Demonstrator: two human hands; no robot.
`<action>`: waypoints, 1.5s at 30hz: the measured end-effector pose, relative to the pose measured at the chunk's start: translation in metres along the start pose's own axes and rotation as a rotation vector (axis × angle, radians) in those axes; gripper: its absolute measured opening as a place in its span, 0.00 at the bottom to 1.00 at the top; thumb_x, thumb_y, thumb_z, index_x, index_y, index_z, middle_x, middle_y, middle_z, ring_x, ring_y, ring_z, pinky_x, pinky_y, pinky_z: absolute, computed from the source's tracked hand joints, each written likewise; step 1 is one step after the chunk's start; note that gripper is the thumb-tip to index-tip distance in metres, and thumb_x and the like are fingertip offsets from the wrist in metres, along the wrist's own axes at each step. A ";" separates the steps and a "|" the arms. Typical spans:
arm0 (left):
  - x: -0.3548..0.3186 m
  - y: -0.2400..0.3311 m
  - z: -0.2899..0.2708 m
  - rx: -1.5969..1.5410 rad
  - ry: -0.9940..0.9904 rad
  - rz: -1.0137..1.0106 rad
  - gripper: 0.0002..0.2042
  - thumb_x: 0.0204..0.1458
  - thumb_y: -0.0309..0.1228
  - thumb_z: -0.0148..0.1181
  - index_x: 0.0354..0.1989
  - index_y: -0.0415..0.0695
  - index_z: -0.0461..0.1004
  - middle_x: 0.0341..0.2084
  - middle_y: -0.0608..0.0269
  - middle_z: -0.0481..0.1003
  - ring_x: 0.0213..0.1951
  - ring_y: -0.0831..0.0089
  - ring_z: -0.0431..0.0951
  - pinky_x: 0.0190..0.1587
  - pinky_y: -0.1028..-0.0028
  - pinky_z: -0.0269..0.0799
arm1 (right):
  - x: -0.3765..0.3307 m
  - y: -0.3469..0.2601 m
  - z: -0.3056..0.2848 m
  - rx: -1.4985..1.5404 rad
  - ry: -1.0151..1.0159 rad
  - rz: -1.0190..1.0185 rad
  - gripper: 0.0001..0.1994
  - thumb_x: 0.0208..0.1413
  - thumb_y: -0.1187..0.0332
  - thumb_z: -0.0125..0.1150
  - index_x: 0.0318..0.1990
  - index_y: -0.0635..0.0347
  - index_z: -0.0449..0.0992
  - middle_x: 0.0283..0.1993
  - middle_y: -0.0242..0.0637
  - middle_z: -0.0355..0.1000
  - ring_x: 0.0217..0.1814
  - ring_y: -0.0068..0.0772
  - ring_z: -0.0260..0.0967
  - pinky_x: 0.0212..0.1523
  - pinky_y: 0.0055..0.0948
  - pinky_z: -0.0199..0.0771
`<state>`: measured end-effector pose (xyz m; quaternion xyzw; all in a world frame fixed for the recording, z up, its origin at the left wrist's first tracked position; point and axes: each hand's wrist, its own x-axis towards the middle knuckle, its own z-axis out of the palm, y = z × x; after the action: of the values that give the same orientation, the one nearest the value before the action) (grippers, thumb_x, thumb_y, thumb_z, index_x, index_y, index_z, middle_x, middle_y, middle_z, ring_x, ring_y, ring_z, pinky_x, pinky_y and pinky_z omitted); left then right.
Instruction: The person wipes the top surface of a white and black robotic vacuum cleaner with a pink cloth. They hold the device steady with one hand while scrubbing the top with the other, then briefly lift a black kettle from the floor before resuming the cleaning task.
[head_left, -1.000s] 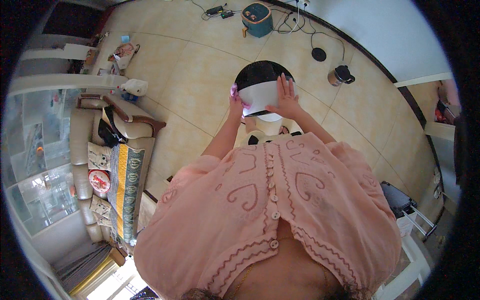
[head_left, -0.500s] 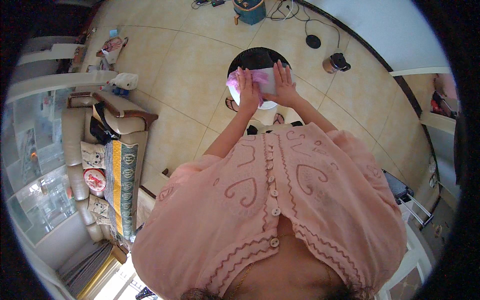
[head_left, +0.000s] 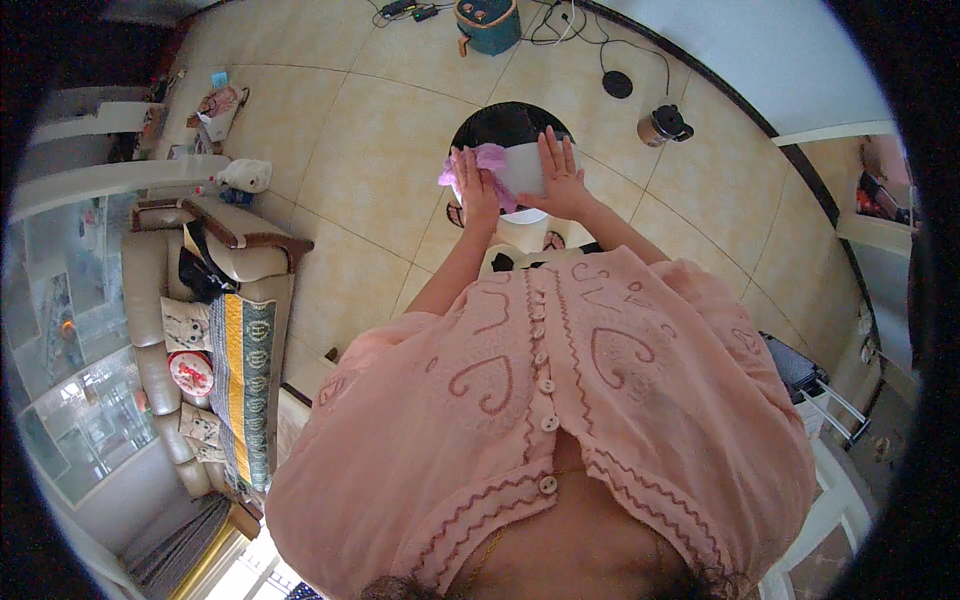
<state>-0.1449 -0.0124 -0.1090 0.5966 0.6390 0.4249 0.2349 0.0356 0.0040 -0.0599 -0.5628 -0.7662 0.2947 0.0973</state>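
Wiping with pink cloth (head_left: 480, 165) under my flat left hand (head_left: 476, 190) | right hand (head_left: 558, 172) spread, steadying white panel (head_left: 525, 170) over black round bin (head_left: 505, 125) | risk: panel tilting or sliding if I press unevenly.

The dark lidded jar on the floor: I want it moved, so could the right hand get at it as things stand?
Probably not: the right hand lies flat on the white object, and the jar stands well beyond it.

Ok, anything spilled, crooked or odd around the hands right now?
No spill shows. The left hand presses a pink cloth against a white container steadied by the right hand. The only clutter is loose cables trailing over the floor beyond.
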 end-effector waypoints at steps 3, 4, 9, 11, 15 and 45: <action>-0.002 -0.040 0.007 -0.139 0.067 -0.053 0.24 0.55 0.29 0.39 0.61 0.41 0.49 0.62 0.43 0.42 0.63 0.50 0.43 0.61 0.62 0.44 | 0.000 -0.003 0.000 0.003 -0.010 -0.005 0.60 0.32 0.38 0.62 0.65 0.51 0.27 0.69 0.32 0.17 0.70 0.52 0.14 0.52 0.74 0.41; 0.000 -0.050 0.006 -0.198 0.056 -0.174 0.23 0.55 0.29 0.39 0.61 0.41 0.50 0.62 0.43 0.41 0.63 0.51 0.43 0.61 0.62 0.44 | 0.000 -0.003 0.000 0.005 -0.010 -0.005 0.60 0.32 0.38 0.63 0.65 0.51 0.27 0.69 0.32 0.17 0.70 0.52 0.14 0.51 0.74 0.40; 0.025 -0.034 -0.020 -0.508 -0.044 -0.568 0.17 0.57 0.32 0.39 0.54 0.40 0.59 0.43 0.48 0.67 0.45 0.56 0.67 0.47 0.66 0.63 | 0.001 -0.004 -0.003 -0.006 -0.034 0.015 0.58 0.34 0.35 0.58 0.65 0.53 0.27 0.69 0.34 0.17 0.70 0.52 0.14 0.52 0.72 0.41; 0.032 -0.026 -0.019 -0.465 -0.021 -0.469 0.15 0.57 0.33 0.39 0.49 0.39 0.63 0.34 0.50 0.71 0.34 0.56 0.72 0.39 0.66 0.67 | 0.001 -0.007 -0.003 -0.002 -0.038 0.010 0.59 0.33 0.35 0.58 0.65 0.53 0.27 0.69 0.34 0.17 0.70 0.52 0.14 0.52 0.72 0.41; 0.041 0.086 -0.015 0.028 -0.259 -0.005 0.18 0.55 0.32 0.42 0.53 0.39 0.61 0.53 0.42 0.59 0.58 0.50 0.54 0.59 0.60 0.47 | 0.001 -0.001 0.005 0.001 0.008 -0.021 0.56 0.36 0.39 0.60 0.65 0.53 0.30 0.69 0.38 0.21 0.69 0.55 0.16 0.51 0.75 0.40; 0.057 0.095 -0.006 0.126 -0.289 0.356 0.21 0.54 0.31 0.43 0.57 0.41 0.56 0.56 0.47 0.57 0.59 0.53 0.54 0.60 0.61 0.49 | -0.001 -0.001 0.004 0.022 0.086 -0.060 0.54 0.36 0.39 0.59 0.65 0.54 0.33 0.69 0.35 0.23 0.70 0.53 0.15 0.59 0.65 0.33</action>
<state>-0.1066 0.0338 -0.0160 0.7681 0.5085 0.3291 0.2076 0.0334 0.0012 -0.0621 -0.5507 -0.7745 0.2754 0.1450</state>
